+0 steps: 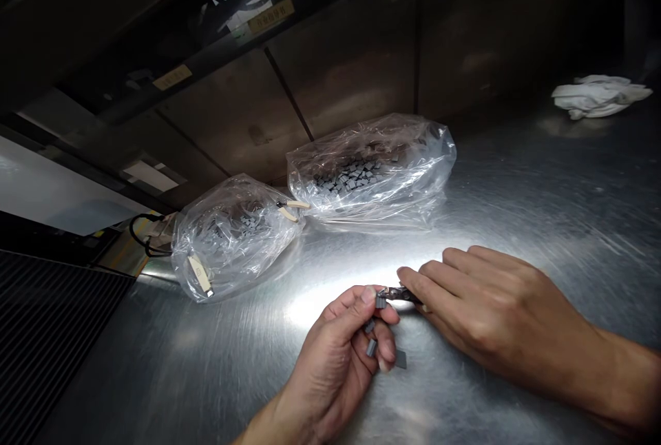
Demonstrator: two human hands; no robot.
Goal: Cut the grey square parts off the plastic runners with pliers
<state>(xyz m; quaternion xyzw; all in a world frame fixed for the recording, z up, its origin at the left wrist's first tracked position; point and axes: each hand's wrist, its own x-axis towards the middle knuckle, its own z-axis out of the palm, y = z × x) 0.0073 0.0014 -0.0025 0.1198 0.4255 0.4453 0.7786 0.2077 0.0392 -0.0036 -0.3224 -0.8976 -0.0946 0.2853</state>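
Between the thumb and forefinger of my left hand [341,348] is a small grey ribbed plastic piece [381,302]. More such grey pieces [372,347] sit in its curled fingers, and a flat grey piece [401,359] shows just beyond the fingertips. My right hand [480,300] is closed around dark-jawed cutting pliers [400,293], whose handles are mostly hidden by the palm. The jaw tips meet the upper edge of the pinched piece; whether they are closed on it I cannot tell.
A clear plastic bag [372,204] of grey pieces lies at the back of the metal table [206,376]. Left of it is another bag [237,252] with similar pieces and a cream-coloured utility knife [200,275]. A white cloth [602,96] is crumpled at far right.
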